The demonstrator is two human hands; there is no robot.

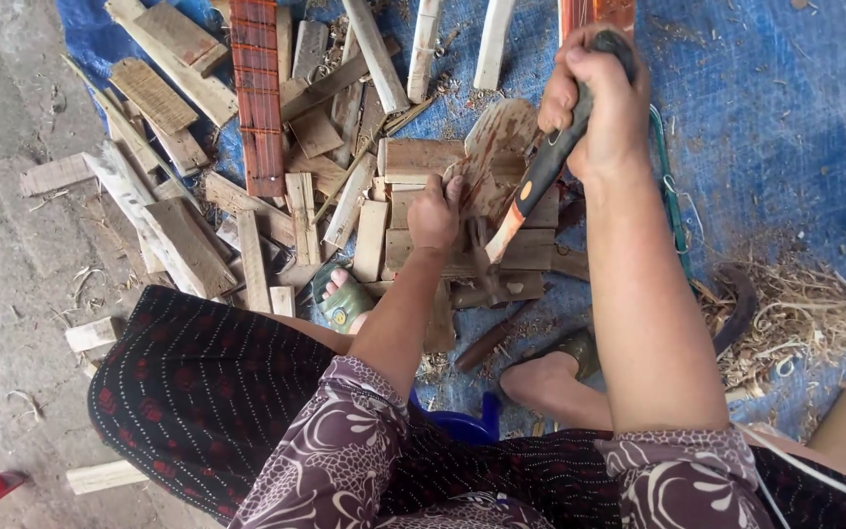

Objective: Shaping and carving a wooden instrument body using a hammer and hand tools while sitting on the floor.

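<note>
The right hand (599, 103) has its grip closed around the black-and-orange handle of a hammer (526, 201), whose metal head rests low against a stack of wood blocks (413, 245). The left hand (435, 214) presses down on the top of that stack, fingers curled on a small piece. The blocks sit on a blue tarp (785, 118) on the ground, near its left edge, among scattered wood offcuts (178, 235) and shavings (795, 313).
</note>
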